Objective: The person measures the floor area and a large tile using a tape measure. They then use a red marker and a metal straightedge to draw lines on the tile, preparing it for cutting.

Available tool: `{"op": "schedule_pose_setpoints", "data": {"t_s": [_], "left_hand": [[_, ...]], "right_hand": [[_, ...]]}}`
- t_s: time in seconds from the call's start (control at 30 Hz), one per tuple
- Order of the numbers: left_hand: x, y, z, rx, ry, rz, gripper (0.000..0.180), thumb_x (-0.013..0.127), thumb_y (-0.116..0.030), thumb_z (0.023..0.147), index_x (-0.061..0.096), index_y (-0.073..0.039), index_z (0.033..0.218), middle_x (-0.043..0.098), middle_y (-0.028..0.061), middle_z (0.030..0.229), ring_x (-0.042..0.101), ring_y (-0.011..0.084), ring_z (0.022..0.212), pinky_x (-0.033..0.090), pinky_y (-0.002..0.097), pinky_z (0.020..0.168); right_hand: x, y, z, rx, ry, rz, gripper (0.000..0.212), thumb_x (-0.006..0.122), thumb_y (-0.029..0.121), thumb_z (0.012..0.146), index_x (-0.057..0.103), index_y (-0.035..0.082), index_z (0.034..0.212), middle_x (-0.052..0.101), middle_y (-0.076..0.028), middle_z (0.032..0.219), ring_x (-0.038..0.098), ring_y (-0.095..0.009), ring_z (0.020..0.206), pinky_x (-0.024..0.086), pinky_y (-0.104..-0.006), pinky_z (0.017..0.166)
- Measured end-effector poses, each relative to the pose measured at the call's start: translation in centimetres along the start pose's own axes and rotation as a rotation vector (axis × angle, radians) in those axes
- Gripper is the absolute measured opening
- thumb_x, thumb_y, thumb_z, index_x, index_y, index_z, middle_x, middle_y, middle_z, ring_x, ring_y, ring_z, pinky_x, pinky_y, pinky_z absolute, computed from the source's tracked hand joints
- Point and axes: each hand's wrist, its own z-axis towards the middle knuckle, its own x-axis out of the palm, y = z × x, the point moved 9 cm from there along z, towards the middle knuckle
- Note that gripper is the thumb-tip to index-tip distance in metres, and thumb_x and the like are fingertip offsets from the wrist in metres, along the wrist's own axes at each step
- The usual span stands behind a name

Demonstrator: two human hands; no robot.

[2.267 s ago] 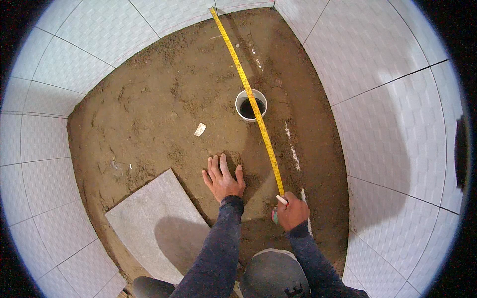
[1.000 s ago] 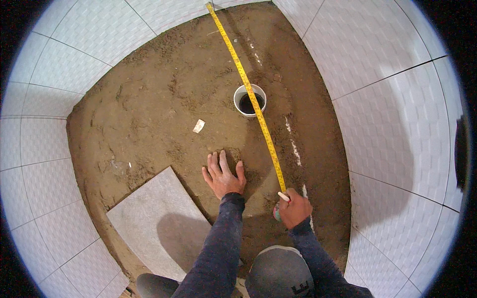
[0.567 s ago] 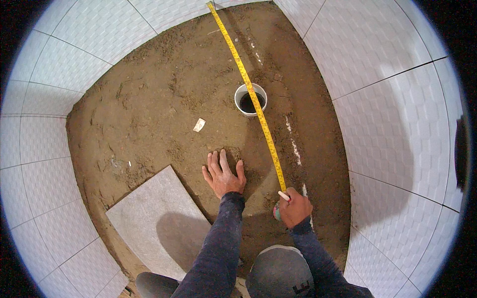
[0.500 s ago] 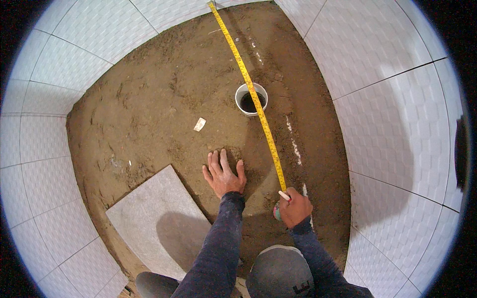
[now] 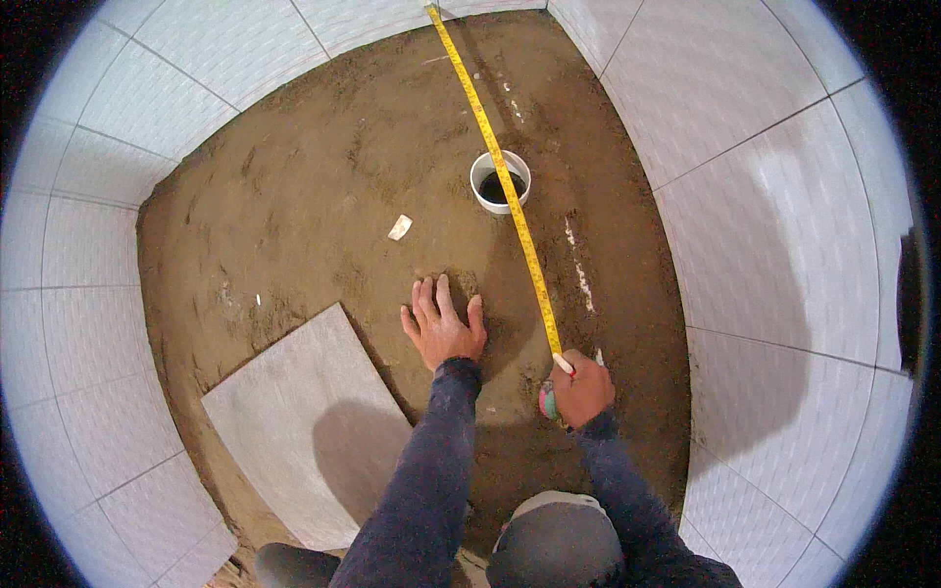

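Note:
My right hand is closed round a tape measure, with its green and pink case showing beside the palm. A slim white and red marking stick, perhaps a pencil, juts from the same fingers. The yellow blade runs out across the brown ground to the far tiled wall. It passes over a round white pipe opening with a dark inside. My left hand rests palm down on the ground left of the blade, fingers spread and holding nothing.
A grey tile lies on the ground at lower left. Pale tiled walls enclose the floor. A small white scrap and a broken white line mark the earth. My grey-clad knee is at the bottom.
The view has shifted slightly, so the ground appears a little higher in the picture. Both hands keep their places, the right still gripping the tape measure and the left still flat.

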Motion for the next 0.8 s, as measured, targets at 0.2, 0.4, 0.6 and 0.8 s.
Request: {"op": "schedule_pose_setpoints", "data": {"t_s": [0.2,0.4,0.6,0.8], "left_hand": [[-1.3,-0.1,-0.5,0.069,-0.104,-0.167,0.047,0.058,-0.04,0.09,0.054,-0.011,0.128,0.05,0.0126,0.136,0.042,0.0297,0.133,0.025,0.0538,0.111],[-3.8,2.0,-14.9,0.166,0.022,-0.971,0.022,0.054,-0.021,0.094,0.063,-0.005,0.107,0.064,0.016,0.104,0.059,0.0346,0.099,0.046,0.0441,0.091],[-7.2,-2.3,-43.1,-0.377,1.3,-0.709,0.034,0.049,-0.033,0.099,0.068,-0.008,0.112,0.066,0.0076,0.098,0.061,0.0226,0.091,0.047,0.0388,0.087],[-17.8,5.9,-35.7,-0.44,0.97,-1.595,0.04,0.049,-0.039,0.1,0.068,-0.005,0.091,0.065,0.0033,0.091,0.06,0.0139,0.089,0.046,0.0278,0.083]], "right_hand": [[0.2,-0.5,-1.8,-0.129,0.028,0.359,0.018,0.059,0.018,0.086,0.064,0.001,0.089,0.064,-0.011,0.07,0.065,-0.022,0.063,0.05,-0.0369,0.06],[3.5,1.5,-9.7,-0.026,0.334,0.985,0.016,0.054,0.018,0.092,0.058,0.003,0.093,0.064,-0.01,0.071,0.061,-0.019,0.06,0.049,-0.0332,0.056],[4.5,4.1,-13.8,-0.163,0.323,1.027,0.021,0.052,0.024,0.097,0.056,0.003,0.096,0.065,-0.014,0.073,0.063,-0.02,0.06,0.051,-0.0316,0.054],[6.0,10.0,-18.5,-0.263,0.46,0.993,0.024,0.052,0.027,0.097,0.055,0.003,0.097,0.067,-0.015,0.078,0.067,-0.023,0.066,0.054,-0.0339,0.057]]}}
